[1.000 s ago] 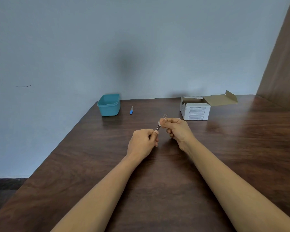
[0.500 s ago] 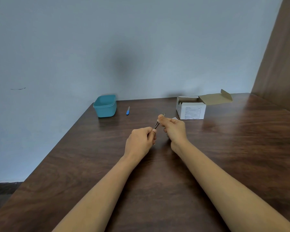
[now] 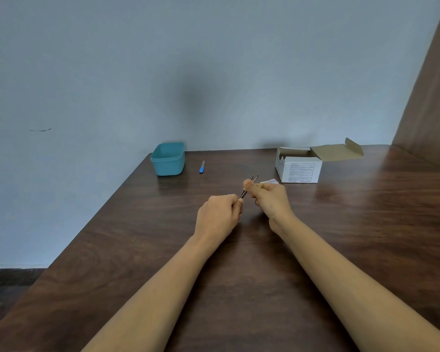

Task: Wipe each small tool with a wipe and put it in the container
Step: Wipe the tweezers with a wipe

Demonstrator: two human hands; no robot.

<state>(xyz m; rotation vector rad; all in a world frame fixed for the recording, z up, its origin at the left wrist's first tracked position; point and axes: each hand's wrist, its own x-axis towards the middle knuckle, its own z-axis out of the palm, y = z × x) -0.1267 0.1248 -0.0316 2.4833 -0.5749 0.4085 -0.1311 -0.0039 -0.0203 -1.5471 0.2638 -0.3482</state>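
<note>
Container (image 3: 167,166) near blue tool (image 3: 201,167), box (image 3: 299,172) open

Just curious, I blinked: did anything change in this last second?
The right hand, pinching a white wipe round the thin metal tweezers, slid out toward their tips, then back, baring them again. The left hand kept gripping the other end. The teal plastic container, small blue-handled tool and open white cardboard box stayed put.

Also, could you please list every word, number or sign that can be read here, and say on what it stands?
Box, front label: several printed lines in a frame, too small and blurred to read.
Wipe in the right hand: too small to tell whether it bears print.
Tweezers, container, blue tool: no text visible.
Nothing can be quoted.
</note>
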